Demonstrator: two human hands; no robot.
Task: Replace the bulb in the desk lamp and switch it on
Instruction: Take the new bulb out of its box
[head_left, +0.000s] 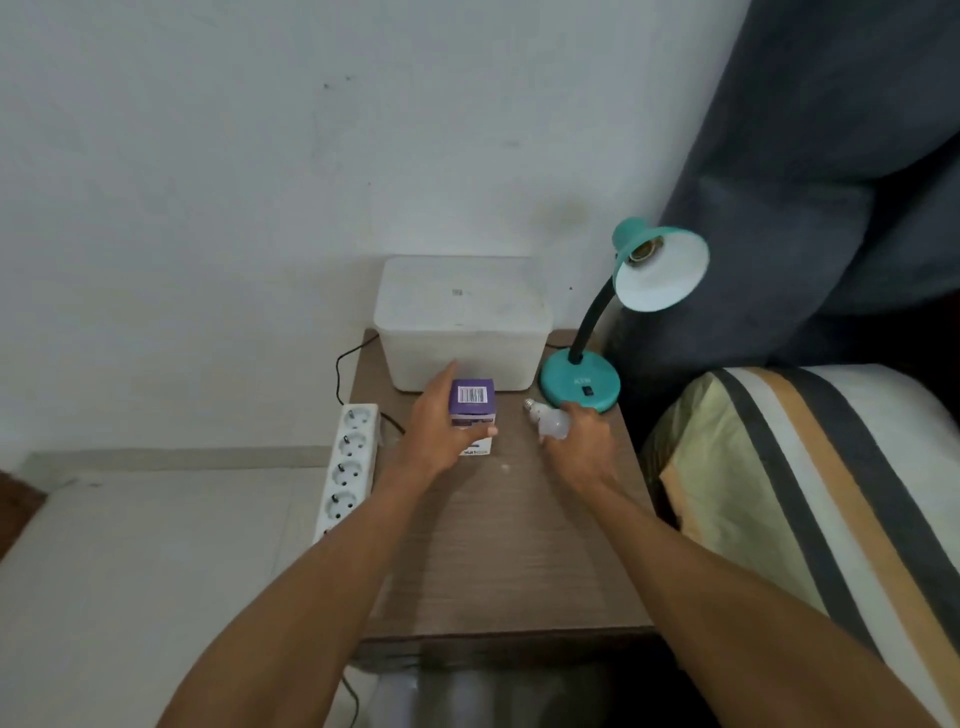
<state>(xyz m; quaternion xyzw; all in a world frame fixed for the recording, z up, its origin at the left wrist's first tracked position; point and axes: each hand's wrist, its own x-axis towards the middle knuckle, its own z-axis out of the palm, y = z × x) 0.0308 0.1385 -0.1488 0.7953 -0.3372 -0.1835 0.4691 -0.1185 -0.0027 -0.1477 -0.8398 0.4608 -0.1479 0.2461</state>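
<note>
A teal desk lamp (582, 387) stands at the back right of the wooden bedside table (509, 545). Its shade (662, 275) tilts toward me and the socket (644, 249) inside holds no bulb. My left hand (439, 434) grips a purple and white bulb box (472, 410) standing on the table. My right hand (582, 441) holds a white bulb (550, 423) by its globe, low over the table, with the screw base pointing left toward the box. A black switch (587, 391) sits on the lamp base.
A white lidded plastic box (462, 322) fills the back of the table. A white power strip (348, 462) leans off the table's left edge, with black cables beside it. A striped pillow (810, 499) and dark curtain (831, 156) lie to the right.
</note>
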